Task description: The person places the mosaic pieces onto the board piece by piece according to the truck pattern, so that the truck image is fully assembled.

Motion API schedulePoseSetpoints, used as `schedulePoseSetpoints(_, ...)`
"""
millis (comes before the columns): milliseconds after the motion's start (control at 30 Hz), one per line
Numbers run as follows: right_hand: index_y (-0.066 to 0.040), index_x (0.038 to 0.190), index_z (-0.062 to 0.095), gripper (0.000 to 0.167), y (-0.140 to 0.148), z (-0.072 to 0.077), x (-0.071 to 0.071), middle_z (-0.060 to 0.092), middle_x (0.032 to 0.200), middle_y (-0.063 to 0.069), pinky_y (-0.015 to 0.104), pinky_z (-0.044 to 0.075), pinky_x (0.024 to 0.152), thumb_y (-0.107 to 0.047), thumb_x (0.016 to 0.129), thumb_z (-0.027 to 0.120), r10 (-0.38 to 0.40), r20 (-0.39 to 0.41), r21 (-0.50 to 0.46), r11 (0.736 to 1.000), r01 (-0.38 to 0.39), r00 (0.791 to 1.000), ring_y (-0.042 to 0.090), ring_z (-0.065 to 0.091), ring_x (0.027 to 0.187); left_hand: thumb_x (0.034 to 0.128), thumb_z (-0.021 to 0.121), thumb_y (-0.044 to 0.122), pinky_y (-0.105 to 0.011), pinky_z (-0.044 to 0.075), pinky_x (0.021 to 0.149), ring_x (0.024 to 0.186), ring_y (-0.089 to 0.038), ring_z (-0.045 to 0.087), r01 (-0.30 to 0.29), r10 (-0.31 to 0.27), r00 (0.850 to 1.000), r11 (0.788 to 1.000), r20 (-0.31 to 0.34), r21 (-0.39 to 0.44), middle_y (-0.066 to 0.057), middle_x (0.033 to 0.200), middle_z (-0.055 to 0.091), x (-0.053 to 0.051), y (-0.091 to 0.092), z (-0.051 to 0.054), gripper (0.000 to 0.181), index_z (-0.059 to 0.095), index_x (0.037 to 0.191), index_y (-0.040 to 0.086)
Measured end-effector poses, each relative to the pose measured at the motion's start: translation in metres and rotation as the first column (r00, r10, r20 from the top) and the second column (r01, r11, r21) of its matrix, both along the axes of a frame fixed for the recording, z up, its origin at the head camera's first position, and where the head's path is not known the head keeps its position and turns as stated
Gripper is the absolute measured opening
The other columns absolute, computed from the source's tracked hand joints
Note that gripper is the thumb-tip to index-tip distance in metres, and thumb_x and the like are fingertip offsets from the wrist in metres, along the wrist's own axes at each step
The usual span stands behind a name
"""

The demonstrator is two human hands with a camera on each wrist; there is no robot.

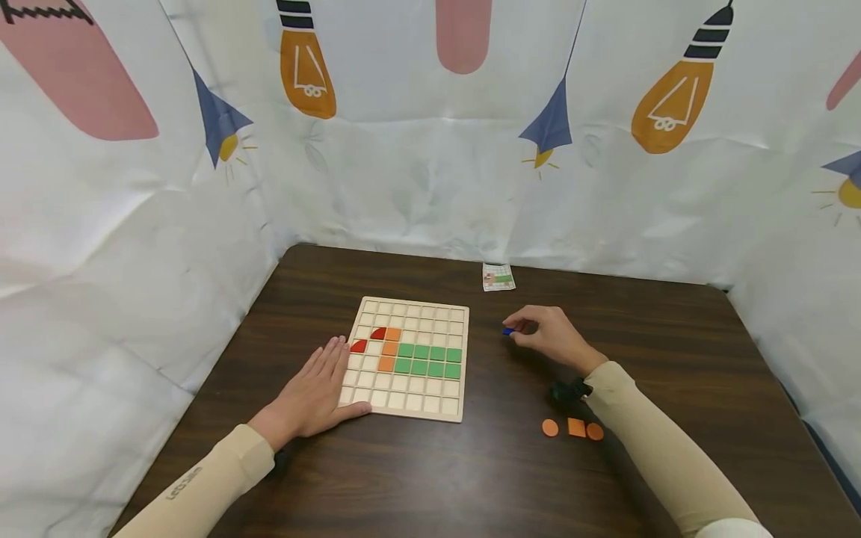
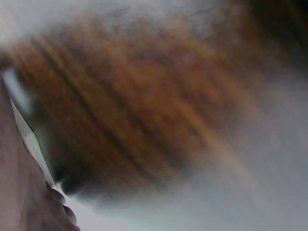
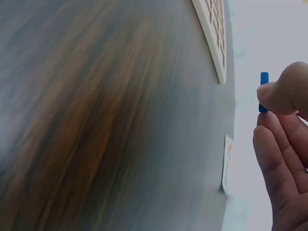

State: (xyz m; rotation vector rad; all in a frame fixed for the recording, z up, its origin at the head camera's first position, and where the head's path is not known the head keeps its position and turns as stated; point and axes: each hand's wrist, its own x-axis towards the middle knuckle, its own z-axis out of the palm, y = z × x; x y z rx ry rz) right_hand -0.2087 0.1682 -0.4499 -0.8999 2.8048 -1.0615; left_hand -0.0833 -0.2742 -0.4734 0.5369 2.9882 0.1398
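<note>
My right hand pinches a small blue piece between thumb and fingers, to the right of the board; the right wrist view shows the blue piece edge-on in the fingers of that hand. My left hand lies flat at the left edge of the wooden grid board, fingers straight and thumb at its lower left edge. On the board are green squares in two rows, a column of orange squares and two red quarter-round pieces. The left wrist view is blurred, with part of the hand at its left edge.
Two orange discs and an orange square lie near my right forearm. A small printed card lies at the back of the dark wooden table. Patterned white cloth hangs behind and beside the table.
</note>
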Motion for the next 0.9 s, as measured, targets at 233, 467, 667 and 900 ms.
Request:
schedulePoseSetpoints(233, -0.008, 0.114, 0.078, 0.022, -0.029, 0.0, -0.007, 0.077, 0.103, 0.001, 0.037, 0.061, 0.084, -0.009, 0.092, 0.075, 0.043, 0.005, -0.024, 0.999, -0.043, 0.999, 0.013, 0.069, 0.09, 0.0937, 0.05, 0.077, -0.057, 0.023, 0.13, 0.161, -0.042, 0.02, -0.001, 0.001, 1.0, 1.0, -0.001, 0.001, -0.027, 0.17, 0.022, 0.001, 0.001, 0.002, 0.113, 0.024, 0.16, -0.009)
schedulePoseSetpoints(467, -0.009, 0.115, 0.078, 0.021, -0.063, 0.003, -0.012, 0.077, 0.104, 0.003, 0.037, 0.061, 0.085, -0.011, 0.094, 0.074, 0.078, 0.03, -0.034, 0.996, -0.077, 0.996, 0.015, 0.07, 0.091, 0.0934, 0.049, 0.079, -0.057, 0.023, 0.131, 0.162, -0.041, 0.019, -0.008, 0.008, 1.0, 1.0, 0.011, -0.004, -0.026, 0.171, 0.021, 0.001, 0.001, 0.001, 0.113, 0.023, 0.161, -0.009)
schedulePoseSetpoints(667, -0.008, 0.116, 0.077, 0.021, -0.091, 0.003, -0.014, 0.076, 0.104, 0.003, 0.032, 0.059, 0.083, -0.011, 0.095, 0.073, 0.153, 0.031, -0.041, 0.988, -0.152, 0.988, 0.014, 0.068, 0.091, 0.093, 0.05, 0.078, -0.057, 0.024, 0.13, 0.161, -0.042, 0.02, -0.006, 0.006, 1.0, 1.0, 0.004, 0.0, -0.027, 0.171, 0.021, 0.001, 0.001, 0.002, 0.113, 0.023, 0.161, -0.009)
schedulePoseSetpoints(900, -0.005, 0.118, 0.077, 0.024, -0.121, 0.004, -0.016, 0.076, 0.103, 0.004, 0.03, 0.06, 0.084, -0.008, 0.095, 0.072, 0.229, 0.032, -0.054, 0.972, -0.227, 0.973, 0.013, 0.068, 0.091, 0.093, 0.048, 0.079, -0.056, 0.023, 0.131, 0.162, -0.041, 0.018, -0.003, 0.003, 1.0, 1.0, 0.013, -0.011, -0.026, 0.171, 0.02, 0.0, 0.002, 0.002, 0.114, 0.022, 0.161, -0.008)
